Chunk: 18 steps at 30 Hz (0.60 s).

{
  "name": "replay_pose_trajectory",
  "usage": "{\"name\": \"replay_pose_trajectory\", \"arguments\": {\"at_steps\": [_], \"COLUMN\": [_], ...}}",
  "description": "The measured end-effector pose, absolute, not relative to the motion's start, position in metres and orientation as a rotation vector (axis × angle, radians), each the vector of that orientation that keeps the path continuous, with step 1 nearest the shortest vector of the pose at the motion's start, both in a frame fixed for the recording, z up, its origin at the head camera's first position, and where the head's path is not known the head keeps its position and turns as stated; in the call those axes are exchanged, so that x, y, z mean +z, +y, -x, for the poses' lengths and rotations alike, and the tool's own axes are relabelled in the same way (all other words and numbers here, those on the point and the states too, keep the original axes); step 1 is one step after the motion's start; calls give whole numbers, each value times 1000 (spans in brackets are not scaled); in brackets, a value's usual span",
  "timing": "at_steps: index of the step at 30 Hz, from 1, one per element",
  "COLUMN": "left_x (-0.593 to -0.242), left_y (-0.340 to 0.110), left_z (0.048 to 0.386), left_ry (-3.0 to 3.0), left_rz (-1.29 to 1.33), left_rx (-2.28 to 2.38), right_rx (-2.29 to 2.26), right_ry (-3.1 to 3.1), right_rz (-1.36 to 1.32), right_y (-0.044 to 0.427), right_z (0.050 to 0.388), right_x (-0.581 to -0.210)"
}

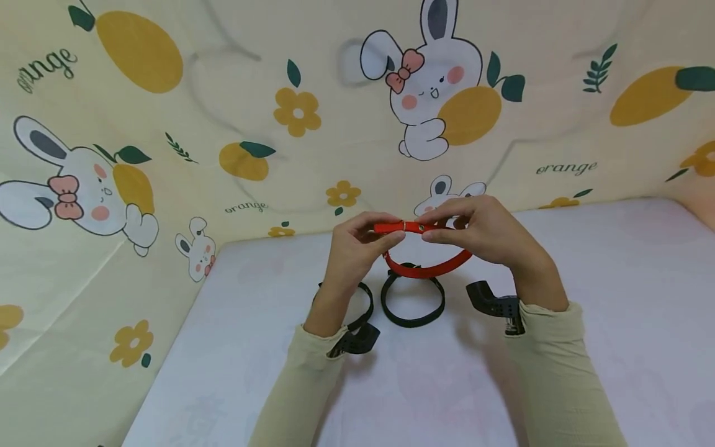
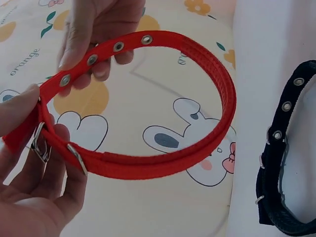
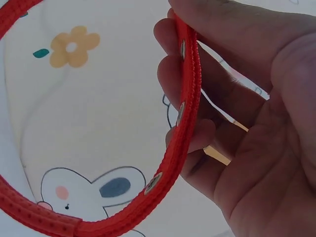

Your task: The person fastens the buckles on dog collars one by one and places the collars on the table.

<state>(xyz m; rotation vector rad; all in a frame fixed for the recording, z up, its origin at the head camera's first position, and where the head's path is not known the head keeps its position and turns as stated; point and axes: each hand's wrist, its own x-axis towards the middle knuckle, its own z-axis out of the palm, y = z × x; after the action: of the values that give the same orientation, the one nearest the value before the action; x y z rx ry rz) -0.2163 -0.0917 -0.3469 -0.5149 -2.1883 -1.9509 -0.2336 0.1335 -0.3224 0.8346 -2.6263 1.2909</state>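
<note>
Both hands hold a red collar (image 1: 429, 271) up above the table, bent into a loop. My left hand (image 1: 357, 245) pinches its buckle end; in the left wrist view the silver buckle (image 2: 40, 143) and a metal loop (image 2: 77, 159) show by the fingers. My right hand (image 1: 475, 230) pinches the strap with metal eyelets between thumb and fingers. The strap end lies at the buckle end; whether it is through the buckle I cannot tell. Below, a black collar (image 1: 413, 323) rests on the table in a closed ring. Another black collar (image 1: 365, 313) lies partly hidden behind the left forearm.
The white table (image 1: 419, 385) stretches under both arms. Behind and to the left hangs a cream cloth (image 1: 335, 37) printed with rabbits, oranges and flowers. Each wrist carries a black camera mount, the right one (image 1: 491, 301) beside its sleeve.
</note>
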Motion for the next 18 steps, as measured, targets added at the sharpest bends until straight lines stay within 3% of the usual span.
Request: {"name": "replay_pose_trajectory", "arguments": {"at_steps": [10, 18], "left_x": [-344, -343], "left_y": [-85, -94], "left_z": [219, 220], "left_ry": [-2199, -2221], "left_rz": [472, 352], "left_rx": [-1935, -2132], "right_rx": [1331, 1553], "right_ry": [-2555, -2498], "right_rz": [-1029, -900], "right_y": [128, 127], "right_z": [239, 237], "right_x": [-321, -321]}}
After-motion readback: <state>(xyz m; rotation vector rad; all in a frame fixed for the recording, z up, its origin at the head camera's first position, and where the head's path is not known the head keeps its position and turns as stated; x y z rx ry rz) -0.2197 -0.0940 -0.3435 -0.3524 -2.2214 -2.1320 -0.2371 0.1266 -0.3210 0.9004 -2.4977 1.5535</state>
